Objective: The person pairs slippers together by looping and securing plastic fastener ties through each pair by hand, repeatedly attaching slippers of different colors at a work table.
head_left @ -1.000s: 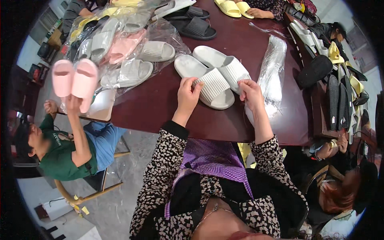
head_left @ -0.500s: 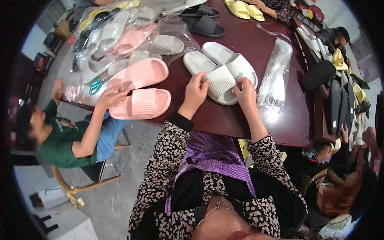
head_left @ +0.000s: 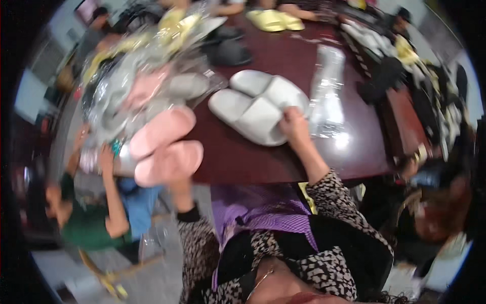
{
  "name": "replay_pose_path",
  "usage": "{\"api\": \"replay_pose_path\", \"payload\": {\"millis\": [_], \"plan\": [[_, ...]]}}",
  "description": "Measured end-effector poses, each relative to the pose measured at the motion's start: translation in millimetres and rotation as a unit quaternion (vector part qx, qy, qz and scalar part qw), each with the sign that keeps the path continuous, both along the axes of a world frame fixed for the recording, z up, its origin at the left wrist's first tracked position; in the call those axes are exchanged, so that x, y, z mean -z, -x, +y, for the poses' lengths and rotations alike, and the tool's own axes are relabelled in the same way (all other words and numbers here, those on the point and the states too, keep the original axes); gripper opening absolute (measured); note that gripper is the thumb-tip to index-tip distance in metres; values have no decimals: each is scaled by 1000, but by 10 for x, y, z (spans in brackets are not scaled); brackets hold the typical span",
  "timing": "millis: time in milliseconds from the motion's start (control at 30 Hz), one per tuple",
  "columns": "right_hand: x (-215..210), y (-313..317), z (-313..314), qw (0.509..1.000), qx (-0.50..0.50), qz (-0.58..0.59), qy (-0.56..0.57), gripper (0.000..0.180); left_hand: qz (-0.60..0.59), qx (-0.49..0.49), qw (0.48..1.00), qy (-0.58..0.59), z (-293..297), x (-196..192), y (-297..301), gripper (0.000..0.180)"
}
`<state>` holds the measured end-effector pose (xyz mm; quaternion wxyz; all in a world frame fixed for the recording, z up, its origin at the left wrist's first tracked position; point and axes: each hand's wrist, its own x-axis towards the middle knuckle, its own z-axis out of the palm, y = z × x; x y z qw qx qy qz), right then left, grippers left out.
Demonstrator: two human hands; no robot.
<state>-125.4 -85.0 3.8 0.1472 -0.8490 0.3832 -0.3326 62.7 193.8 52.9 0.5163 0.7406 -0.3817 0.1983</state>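
A pair of pale grey slippers (head_left: 253,109) lies in front of me on the dark red table, side by side with the toes toward the right. My right hand (head_left: 294,124) is closed at the toe end of the nearer one, thumb and fingers on its edge. At left, my left hand (head_left: 176,177) reaches over the nearer of two pink slippers (head_left: 162,131). It is smeared by motion, so its fingers and any grip do not show. Both pink slippers rest near the table's edge.
Plastic-wrapped slippers (head_left: 136,86) are heaped at the far left, with dark slippers (head_left: 228,50) beside them. A clear bundle of strips (head_left: 326,96) lies at right. A co-worker's hand (head_left: 107,158) is left of the pink pair. Yellow slippers (head_left: 273,20) sit farther back.
My left hand has left the grey slippers and moved left to the pink pair. My right hand stays on the grey ones. The co-worker's hand has drawn back from the pink slippers.
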Motion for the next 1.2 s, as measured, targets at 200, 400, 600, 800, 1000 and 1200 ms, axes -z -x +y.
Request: {"api": "replay_pose_path", "payload": {"millis": [200, 400, 600, 800, 1000, 1200], "plan": [[-311, 201, 98, 994, -47, -80, -62, 14, 3, -90, 980, -178, 715, 522, -1134, 34], [-691, 780, -129, 993, -13, -116, 21, 14, 236, 59, 962, -125, 322, 270, -1077, 35], [-898, 1373, -692, 972, 120, -198, 38, 16, 449, 165, 877, 48, -13, -126, -530, 35], [-1030, 2134, -1455, 942, 251, -199, 99, 17, 575, 247, 777, 68, -294, -239, -125, 37], [-1047, 2689, -1687, 914, 326, -201, 136, 19, 585, 291, 752, 88, -557, -404, 339, 41], [-911, 2967, -1771, 897, 381, -183, 128, 20, 617, 256, 735, 116, -587, -130, 365, 44]]}}
